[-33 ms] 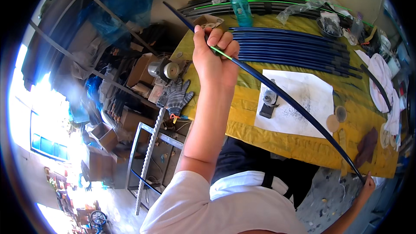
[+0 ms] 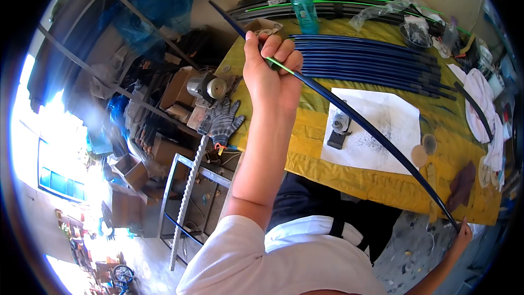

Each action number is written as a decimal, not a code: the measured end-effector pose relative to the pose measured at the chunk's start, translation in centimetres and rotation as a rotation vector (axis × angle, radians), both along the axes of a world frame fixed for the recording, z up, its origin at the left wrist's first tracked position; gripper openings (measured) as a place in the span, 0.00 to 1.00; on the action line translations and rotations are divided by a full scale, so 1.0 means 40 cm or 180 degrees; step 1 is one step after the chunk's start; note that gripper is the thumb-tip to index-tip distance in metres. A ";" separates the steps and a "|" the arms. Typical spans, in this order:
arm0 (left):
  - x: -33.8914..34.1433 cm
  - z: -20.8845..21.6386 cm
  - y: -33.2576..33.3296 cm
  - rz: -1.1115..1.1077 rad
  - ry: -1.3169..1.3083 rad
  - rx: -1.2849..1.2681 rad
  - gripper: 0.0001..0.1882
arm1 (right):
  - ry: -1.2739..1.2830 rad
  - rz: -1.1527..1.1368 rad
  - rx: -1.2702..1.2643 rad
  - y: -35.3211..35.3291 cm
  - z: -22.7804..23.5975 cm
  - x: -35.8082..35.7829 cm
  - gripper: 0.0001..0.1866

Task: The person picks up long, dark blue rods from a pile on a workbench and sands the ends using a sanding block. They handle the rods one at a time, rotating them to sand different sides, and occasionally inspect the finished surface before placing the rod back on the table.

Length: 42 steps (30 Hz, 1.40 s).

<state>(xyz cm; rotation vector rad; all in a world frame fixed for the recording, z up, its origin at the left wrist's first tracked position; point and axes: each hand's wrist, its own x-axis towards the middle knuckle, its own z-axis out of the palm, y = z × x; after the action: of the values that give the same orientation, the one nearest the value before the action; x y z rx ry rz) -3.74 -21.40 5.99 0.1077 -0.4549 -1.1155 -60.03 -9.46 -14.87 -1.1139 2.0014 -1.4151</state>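
Observation:
A long, glossy dark blue rod (image 2: 371, 130) runs from the upper left down to the lower right, bending slightly. My left hand (image 2: 271, 74) is raised over the table's left part, its fingers wrapped round the rod near the thin upper end. Beside those fingers, a bright green strip (image 2: 281, 65) shows along the rod. At the lower right, past the table's near corner, my right hand (image 2: 464, 232) grips the rod's other end; its fingers are small and partly hidden. Behind the rod, many similar dark blue rods (image 2: 363, 63) lie side by side on the table.
A yellow cloth (image 2: 305, 142) covers the table. On it are white paper (image 2: 376, 155) with dark specks, a black block-like item (image 2: 337, 140), a green pump bottle (image 2: 304, 11) and white rags (image 2: 476, 95). A grey glove (image 2: 224, 122), a motor (image 2: 204, 86) and a metal frame (image 2: 214, 176) are at left.
The rod's thin upper tip has shifted very slightly to the right. Both hands keep their hold on it.

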 end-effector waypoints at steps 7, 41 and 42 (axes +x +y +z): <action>0.012 0.030 0.018 -0.0107 0.0248 -0.0049 0.13 | -0.0187 0.0007 -0.0072 0.006 -0.003 0.003 0.27; -0.045 0.007 0.049 0.1734 -0.1188 -0.0025 0.14 | -0.0444 0.0020 0.0242 0.054 0.068 0.116 0.18; -0.048 0.006 0.049 0.1753 -0.1273 -0.0053 0.13 | -0.0626 0.0250 0.0307 0.060 0.063 0.106 0.16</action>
<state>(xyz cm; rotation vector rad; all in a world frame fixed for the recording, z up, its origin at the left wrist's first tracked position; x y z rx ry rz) -5.66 -19.44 6.24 0.4208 -0.7380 -0.5436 -55.79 -7.04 -12.35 -0.9616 1.8469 -1.3195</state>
